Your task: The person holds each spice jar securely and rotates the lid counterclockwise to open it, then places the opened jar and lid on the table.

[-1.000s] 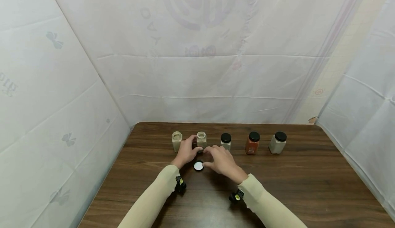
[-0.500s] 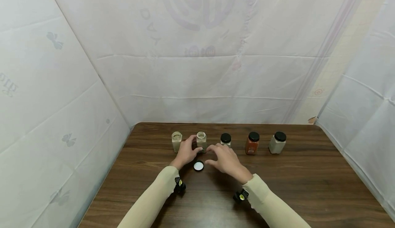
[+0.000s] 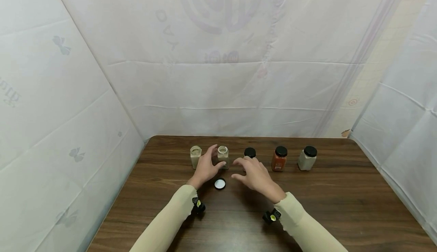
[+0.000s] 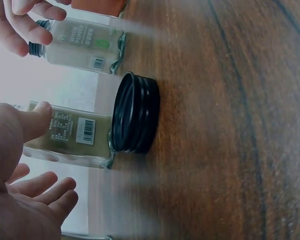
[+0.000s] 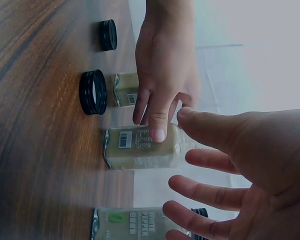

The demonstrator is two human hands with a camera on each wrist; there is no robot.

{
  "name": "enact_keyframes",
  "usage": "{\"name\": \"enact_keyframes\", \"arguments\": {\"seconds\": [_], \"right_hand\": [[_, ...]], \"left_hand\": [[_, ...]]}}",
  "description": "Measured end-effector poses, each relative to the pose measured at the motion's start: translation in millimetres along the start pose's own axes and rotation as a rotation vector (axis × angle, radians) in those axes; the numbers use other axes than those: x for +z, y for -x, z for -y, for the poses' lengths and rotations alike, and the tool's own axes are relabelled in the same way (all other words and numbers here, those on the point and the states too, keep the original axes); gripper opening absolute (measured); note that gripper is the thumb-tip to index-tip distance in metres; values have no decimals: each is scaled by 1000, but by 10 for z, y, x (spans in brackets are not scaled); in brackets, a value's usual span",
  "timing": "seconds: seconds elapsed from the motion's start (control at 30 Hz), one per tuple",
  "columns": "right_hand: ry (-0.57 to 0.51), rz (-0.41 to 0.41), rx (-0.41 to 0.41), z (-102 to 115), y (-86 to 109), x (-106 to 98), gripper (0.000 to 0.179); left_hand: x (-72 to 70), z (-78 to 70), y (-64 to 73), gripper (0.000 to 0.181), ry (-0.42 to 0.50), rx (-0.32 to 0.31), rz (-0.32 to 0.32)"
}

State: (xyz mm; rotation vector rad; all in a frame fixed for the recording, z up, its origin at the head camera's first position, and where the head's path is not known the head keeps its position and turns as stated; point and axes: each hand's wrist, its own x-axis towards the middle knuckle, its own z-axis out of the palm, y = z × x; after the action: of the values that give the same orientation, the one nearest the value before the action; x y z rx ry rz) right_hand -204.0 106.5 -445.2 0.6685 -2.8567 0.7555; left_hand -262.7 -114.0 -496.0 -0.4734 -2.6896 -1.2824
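A lidless glass jar (image 3: pixel 223 152) of olive-tan powder stands upright on the table. My left hand (image 3: pixel 206 169) is at its left side with thumb and fingers spread; in the left wrist view the thumb overlaps the jar's label. My right hand (image 3: pixel 257 176) hovers right of that jar, fingers apart and loosely bent, holding nothing. In the head view it partly covers a black-capped jar (image 3: pixel 250 152), labelled white pepper in the wrist views. Just in front of the lidless jar lies a black lid (image 3: pixel 220 184), its white inside facing up.
Another lidless jar (image 3: pixel 195 154) stands behind and left of my left hand. To the right are a capped jar of orange-red powder (image 3: pixel 279 162) and a capped pale jar (image 3: pixel 306 162). A second black lid (image 5: pixel 108 35) shows in the right wrist view. White cloth (image 3: pixel 218 85) hangs behind the table.
My right hand has drawn back to the right, away from the lidless jar and the lid. My left fingers have spread a little wider beside the jar. Jars and lid stay in place.
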Motion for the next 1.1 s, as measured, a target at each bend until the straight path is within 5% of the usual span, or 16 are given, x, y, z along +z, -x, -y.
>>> {"name": "enact_keyframes", "arguments": {"seconds": [0.57, 1.1], "right_hand": [[1, -36, 78, -137, 84, -168, 38], [1, -143, 114, -326, 191, -306, 41]], "left_hand": [[-70, -173, 28, 86, -1, 96, -93], [-68, -367, 80, 89, -10, 340, -179]]}}
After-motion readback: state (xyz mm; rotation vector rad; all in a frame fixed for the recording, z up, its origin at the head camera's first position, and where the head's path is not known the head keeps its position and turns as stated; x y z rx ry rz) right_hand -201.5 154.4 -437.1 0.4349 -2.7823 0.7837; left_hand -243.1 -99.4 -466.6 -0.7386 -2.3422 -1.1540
